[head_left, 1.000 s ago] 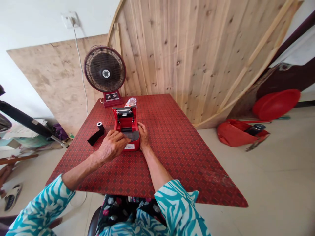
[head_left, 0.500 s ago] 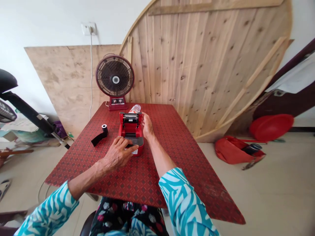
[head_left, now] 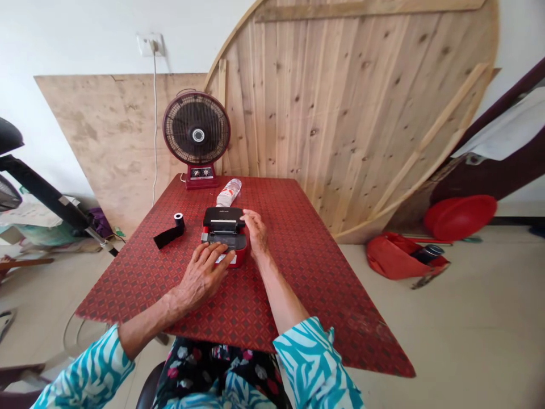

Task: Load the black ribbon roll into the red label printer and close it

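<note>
A small red and black machine with a hinged lid, which looks like a label printer [head_left: 238, 258], sits on the table in front of me. Its black lid [head_left: 223, 216] lies lowered over the back part. My left hand [head_left: 206, 264] rests with stretched fingers on the machine's front edge, partly covering a white label there. At the right side, my right hand [head_left: 256, 232] has its fingers on the lid's right edge. To the left lies a black roll [head_left: 179, 221] with a white core, its loose strip [head_left: 166, 236] trailing toward me.
A clear plastic bottle [head_left: 229, 192] lies behind the machine. A red fan [head_left: 196, 133] stands at the far left of the red patterned table [head_left: 315, 284]. A big round wooden board [head_left: 332, 113] leans on the wall. On the floor at right are a red bag [head_left: 389, 255] and a red basin [head_left: 462, 218].
The machine's lid, raised before with its red inside showing, has come down. My right hand stayed at its side, and my left hand's fingers spread a little on the front.
</note>
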Action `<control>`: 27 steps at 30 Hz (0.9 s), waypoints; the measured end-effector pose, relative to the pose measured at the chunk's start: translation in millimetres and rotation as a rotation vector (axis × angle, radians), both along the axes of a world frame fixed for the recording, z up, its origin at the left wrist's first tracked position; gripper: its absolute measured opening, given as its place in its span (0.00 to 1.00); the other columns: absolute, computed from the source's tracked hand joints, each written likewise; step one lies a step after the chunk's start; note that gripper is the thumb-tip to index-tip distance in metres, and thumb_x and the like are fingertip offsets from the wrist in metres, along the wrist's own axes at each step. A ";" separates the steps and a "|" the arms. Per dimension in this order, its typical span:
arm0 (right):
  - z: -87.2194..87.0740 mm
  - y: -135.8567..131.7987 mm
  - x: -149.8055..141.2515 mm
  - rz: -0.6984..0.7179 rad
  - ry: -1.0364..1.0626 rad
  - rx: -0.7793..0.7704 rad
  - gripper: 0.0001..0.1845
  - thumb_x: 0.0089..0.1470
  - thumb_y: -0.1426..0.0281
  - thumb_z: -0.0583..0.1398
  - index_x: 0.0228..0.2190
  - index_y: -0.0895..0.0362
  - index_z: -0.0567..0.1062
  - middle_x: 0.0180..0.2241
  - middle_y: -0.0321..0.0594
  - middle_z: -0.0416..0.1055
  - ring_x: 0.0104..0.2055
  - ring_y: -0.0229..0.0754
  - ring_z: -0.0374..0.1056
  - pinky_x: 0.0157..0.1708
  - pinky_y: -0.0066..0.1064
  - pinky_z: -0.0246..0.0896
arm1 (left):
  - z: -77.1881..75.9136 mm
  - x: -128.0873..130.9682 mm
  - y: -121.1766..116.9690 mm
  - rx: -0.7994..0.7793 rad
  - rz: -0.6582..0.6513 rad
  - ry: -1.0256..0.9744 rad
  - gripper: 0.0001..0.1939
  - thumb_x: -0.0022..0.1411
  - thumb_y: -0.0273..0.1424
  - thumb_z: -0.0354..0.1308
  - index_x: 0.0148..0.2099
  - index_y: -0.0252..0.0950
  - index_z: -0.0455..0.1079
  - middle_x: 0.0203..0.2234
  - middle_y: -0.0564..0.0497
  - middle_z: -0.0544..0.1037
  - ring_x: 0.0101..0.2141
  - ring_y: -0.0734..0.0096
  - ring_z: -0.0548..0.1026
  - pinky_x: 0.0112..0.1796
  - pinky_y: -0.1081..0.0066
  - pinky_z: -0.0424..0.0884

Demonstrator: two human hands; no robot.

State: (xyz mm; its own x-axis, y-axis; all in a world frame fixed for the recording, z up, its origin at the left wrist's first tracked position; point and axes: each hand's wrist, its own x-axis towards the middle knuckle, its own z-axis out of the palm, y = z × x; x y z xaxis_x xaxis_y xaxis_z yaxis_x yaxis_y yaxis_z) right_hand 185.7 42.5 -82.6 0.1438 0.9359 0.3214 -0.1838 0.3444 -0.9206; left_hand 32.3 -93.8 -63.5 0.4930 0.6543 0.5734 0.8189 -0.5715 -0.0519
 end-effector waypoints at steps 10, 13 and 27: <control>-18.1 -15.1 -6.9 0.032 0.124 -0.065 0.15 0.46 0.63 0.60 0.38 0.53 0.75 0.45 0.40 0.72 0.50 0.43 0.66 0.56 0.41 0.57 | 2.9 -22.8 -4.0 -0.028 -0.056 -0.366 0.13 0.64 0.29 0.55 0.51 0.39 0.71 0.53 0.42 0.73 0.55 0.58 0.69 0.56 0.54 0.62; -18.1 -15.7 -8.4 0.023 0.132 -0.079 0.15 0.46 0.62 0.60 0.37 0.52 0.76 0.45 0.39 0.73 0.50 0.43 0.66 0.56 0.41 0.57 | 7.0 -33.3 18.1 -0.210 0.083 -0.851 0.17 0.64 0.37 0.54 0.53 0.37 0.69 0.53 0.41 0.73 0.54 0.59 0.69 0.53 0.57 0.65; -20.5 -15.7 -10.2 0.026 0.179 -0.124 0.16 0.45 0.62 0.60 0.38 0.52 0.75 0.46 0.39 0.72 0.52 0.44 0.65 0.56 0.42 0.57 | 7.9 -17.5 81.2 -0.791 0.180 -1.842 0.26 0.43 0.32 0.67 0.46 0.33 0.70 0.27 0.55 0.77 0.23 0.78 0.71 0.25 0.76 0.66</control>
State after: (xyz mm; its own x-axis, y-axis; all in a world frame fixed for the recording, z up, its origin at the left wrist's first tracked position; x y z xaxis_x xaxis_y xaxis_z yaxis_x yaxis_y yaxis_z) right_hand 175.5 26.8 -103.1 0.1637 0.9709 0.1749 -0.3553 0.2234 -0.9077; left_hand 14.8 -12.6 -55.6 -0.3222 0.9323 -0.1643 -0.3715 0.0351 0.9278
